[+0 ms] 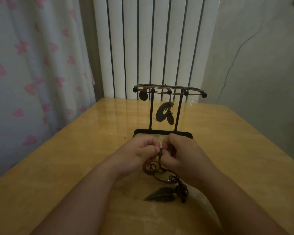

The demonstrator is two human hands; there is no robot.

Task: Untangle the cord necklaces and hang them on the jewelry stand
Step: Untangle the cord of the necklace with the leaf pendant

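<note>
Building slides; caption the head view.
Left hand and right hand pinch a tangled cord necklace before the jewelry stand, its leaf pendant lying on the table.

Tangled brown cord necklace (pixel 153 169), leaf pendant (pixel 161 195) flat, lower centre. Black jewelry stand (pixel 151 114) upright mid-frame, carrying hung necklaces (pixel 161 112).

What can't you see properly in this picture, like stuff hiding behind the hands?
All in the head view:
- The bit of cord pinched between the left hand and the right hand: the fingers hide any knot.
- The stand's tray: both hands cover most of it.
- How many necklaces make up the loops by the leaf pendant: they overlap and the light is dim.
- The speck on the table: too small to name.
</note>
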